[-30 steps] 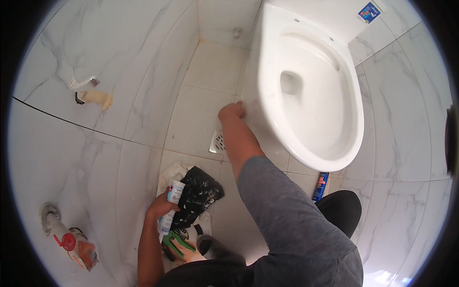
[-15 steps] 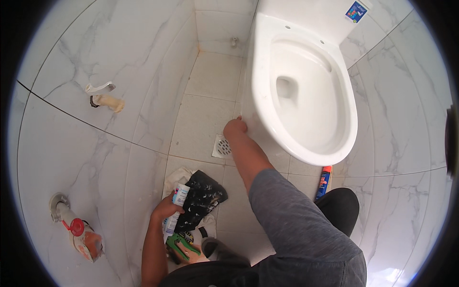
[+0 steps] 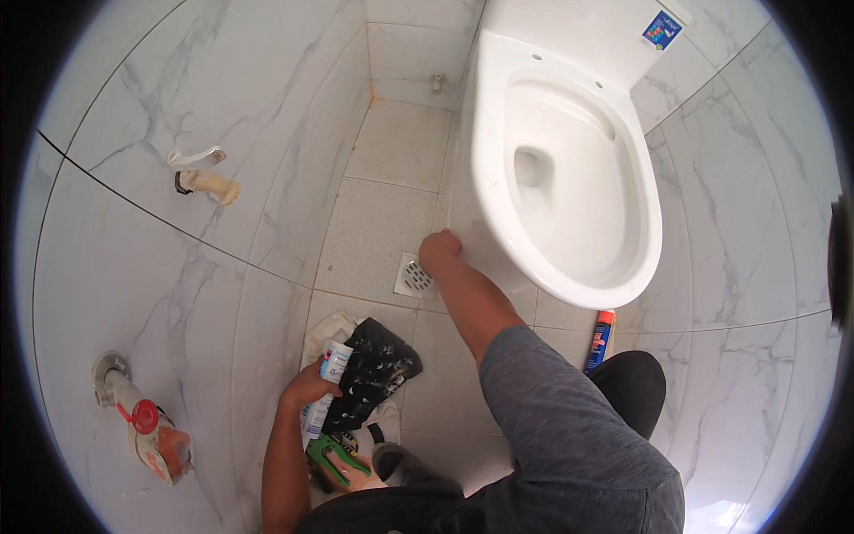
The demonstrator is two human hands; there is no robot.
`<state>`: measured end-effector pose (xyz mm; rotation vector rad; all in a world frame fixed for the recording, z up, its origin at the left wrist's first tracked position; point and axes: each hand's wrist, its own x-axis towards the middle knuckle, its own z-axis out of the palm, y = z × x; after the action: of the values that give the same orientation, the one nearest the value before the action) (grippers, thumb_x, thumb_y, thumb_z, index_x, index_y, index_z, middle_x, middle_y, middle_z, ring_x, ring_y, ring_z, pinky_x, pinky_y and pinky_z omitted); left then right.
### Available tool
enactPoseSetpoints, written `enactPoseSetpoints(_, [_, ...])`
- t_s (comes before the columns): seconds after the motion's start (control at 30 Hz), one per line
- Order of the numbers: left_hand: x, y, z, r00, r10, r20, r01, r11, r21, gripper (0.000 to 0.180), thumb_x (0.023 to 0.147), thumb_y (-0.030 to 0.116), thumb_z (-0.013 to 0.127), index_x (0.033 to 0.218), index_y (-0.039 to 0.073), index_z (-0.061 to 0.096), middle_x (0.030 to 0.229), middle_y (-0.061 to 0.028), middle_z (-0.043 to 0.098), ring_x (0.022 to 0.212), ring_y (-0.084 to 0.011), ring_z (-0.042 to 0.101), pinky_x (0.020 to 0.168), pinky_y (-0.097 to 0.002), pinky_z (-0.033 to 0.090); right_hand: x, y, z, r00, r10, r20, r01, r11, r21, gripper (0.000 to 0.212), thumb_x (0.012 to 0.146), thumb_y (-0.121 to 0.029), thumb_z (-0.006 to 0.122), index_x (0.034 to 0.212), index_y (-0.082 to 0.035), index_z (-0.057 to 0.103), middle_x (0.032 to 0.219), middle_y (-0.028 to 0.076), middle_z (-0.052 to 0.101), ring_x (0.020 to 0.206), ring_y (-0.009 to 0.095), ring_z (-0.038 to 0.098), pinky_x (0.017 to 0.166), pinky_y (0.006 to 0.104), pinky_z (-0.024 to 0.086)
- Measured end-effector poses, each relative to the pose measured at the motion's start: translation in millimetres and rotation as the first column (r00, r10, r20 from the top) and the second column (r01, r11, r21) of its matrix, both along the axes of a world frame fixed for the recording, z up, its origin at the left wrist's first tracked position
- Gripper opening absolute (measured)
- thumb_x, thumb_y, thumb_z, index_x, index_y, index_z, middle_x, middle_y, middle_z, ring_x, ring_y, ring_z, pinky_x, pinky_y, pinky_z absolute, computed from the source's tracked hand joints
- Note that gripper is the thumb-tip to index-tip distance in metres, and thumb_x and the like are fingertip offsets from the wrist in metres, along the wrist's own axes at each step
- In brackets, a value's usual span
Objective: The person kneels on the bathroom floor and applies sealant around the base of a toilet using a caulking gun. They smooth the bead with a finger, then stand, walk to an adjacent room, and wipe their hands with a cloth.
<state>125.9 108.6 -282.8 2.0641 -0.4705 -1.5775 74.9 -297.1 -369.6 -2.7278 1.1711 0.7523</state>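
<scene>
My left hand is wrapped round a white sealant cartridge with printed labels. Just below the cartridge sits a green-handled tool; whether the two are joined, I cannot tell. Behind the cartridge is a black cloth spotted with white. My right arm reaches forward to the left side of the white toilet. There my right hand is curled low against the toilet's side, beside the metal floor drain. Its fingertips are mostly hidden, and what they hold, if anything, does not show.
A blue can with a red cap stands beside my dark-clothed knee. Marbled tile walls close in on both sides. From the left wall stick out a pipe with a red valve handle and a shorter pipe fitting.
My right hand has slid a little toward me along the toilet's side. My left hand keeps its hold on the cartridge, almost still.
</scene>
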Motion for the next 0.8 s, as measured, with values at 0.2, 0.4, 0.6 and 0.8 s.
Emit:
enactPoseSetpoints(0.2, [-1.6, -0.4, 4.0, 0.998, -0.016, 0.053, 0.015, 1.000, 0.005, 0.096, 0.062, 0.009, 0.081, 0.150, 0.001, 0.045, 0.131, -0.0200, 0.067, 0.122, -0.0316, 0.063, 0.107, -0.0380, 0.046, -7.5, 5.5, 2.9, 0.998, 0.067, 0.014, -0.066, 0.997, -0.047, 0.029, 0.089, -0.022, 0.071, 0.116, -0.014, 0.079, 0.123, 0.007, 0.075, 0.119, 0.026, 0.069, 0.086, 0.0388, 0.059])
enactPoseSetpoints(0.4, [-0.9, 0.4, 2.9, 0.999, -0.026, 0.047, 0.025, 0.999, 0.025, 0.097, 0.061, 0.011, 0.081, 0.151, 0.001, 0.044, 0.133, -0.0210, 0.066, 0.123, -0.0329, 0.063, 0.107, -0.0380, 0.045, -14.2, 13.6, 6.2, 0.996, 0.070, -0.054, -0.069, 0.997, 0.025, 0.028, 0.087, -0.022, 0.072, 0.113, -0.015, 0.080, 0.116, 0.007, 0.077, 0.108, 0.025, 0.073, 0.078, 0.0391, 0.059])
enactPoseSetpoints(0.6, [3.6, 3.4, -5.2, 0.981, -0.118, 0.152, 0.119, 0.993, 0.000, 0.095, 0.059, 0.015, 0.083, 0.147, 0.001, 0.048, 0.132, -0.0221, 0.066, 0.123, -0.0349, 0.062, 0.107, -0.0391, 0.046, -22.2, 14.5, 37.8, 0.936, 0.339, -0.095, -0.336, 0.941, 0.047, 0.028, 0.081, -0.022, 0.073, 0.105, -0.010, 0.081, 0.114, 0.012, 0.077, 0.102, 0.030, 0.075, 0.077, 0.0440, 0.060])
enactPoseSetpoints(0.8, [-1.1, 10.4, -12.7, 0.988, -0.030, 0.148, 0.021, 0.998, 0.064, 0.108, 0.056, 0.023, 0.082, 0.152, -0.004, 0.041, 0.138, -0.0289, 0.061, 0.127, -0.0389, 0.060, 0.107, -0.0395, 0.047, -15.0, -20.3, 115.5, 0.880, 0.348, 0.324, -0.462, 0.788, 0.407, 0.044, 0.075, -0.018, 0.067, 0.115, -0.002, 0.076, 0.086, 0.017, 0.075, 0.074, 0.030, 0.073, 0.063, 0.0427, 0.056])
